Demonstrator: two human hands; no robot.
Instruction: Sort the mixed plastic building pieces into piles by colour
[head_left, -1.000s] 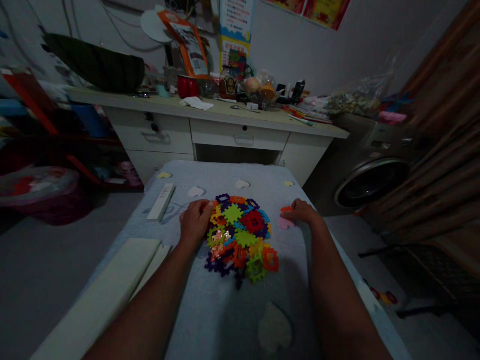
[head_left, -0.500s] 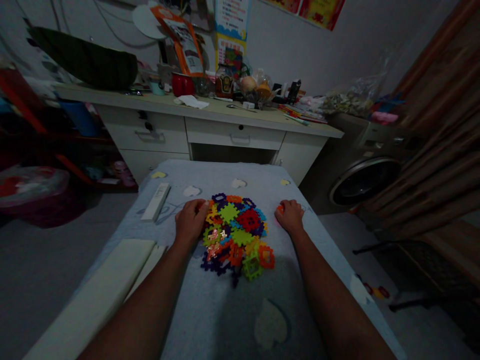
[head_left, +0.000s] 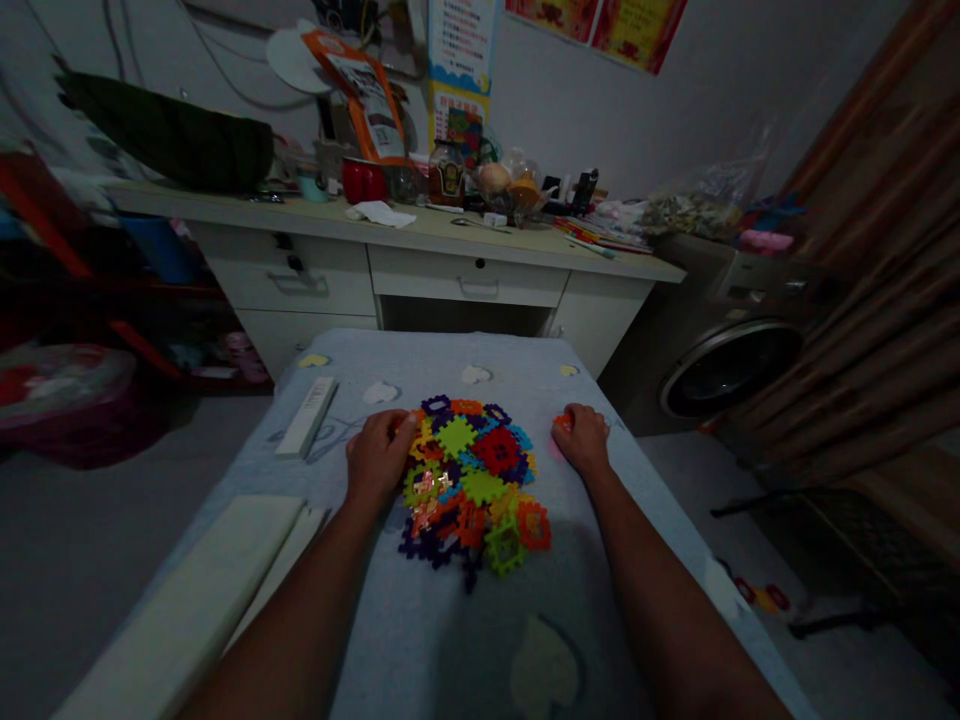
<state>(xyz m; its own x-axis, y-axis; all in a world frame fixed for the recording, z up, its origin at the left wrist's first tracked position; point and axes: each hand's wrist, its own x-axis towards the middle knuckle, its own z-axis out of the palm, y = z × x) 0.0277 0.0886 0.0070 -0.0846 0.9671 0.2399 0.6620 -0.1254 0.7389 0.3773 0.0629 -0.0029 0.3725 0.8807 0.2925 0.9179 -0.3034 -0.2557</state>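
Note:
A heap of colourful interlocking plastic building pieces [head_left: 480, 487] lies on the cloth-covered table, in green, red, orange, purple, blue and yellow. Some are flat with toothed edges, others are open square frames. At the heap's left edge is my left hand [head_left: 377, 458], its thumb and fingers closed; a bit of orange shows between them, seemingly one of the pieces, mostly covered by the fingers. Apart from the heap on the right, my right hand [head_left: 585, 442] is closed on a small orange piece [head_left: 562, 423], whose tip shows beside the thumb.
A white narrow box [head_left: 307, 418] and long pale boards [head_left: 187, 600] lie left on the tablecloth [head_left: 480, 350]. Behind stands a white desk [head_left: 420, 272] with a jar, a red pot and other clutter. A washing machine [head_left: 705, 330] is at the right.
The view has tilted up slightly, so the table and heap sit a little lower in it. Both hands stay in nearly the same places beside the heap.

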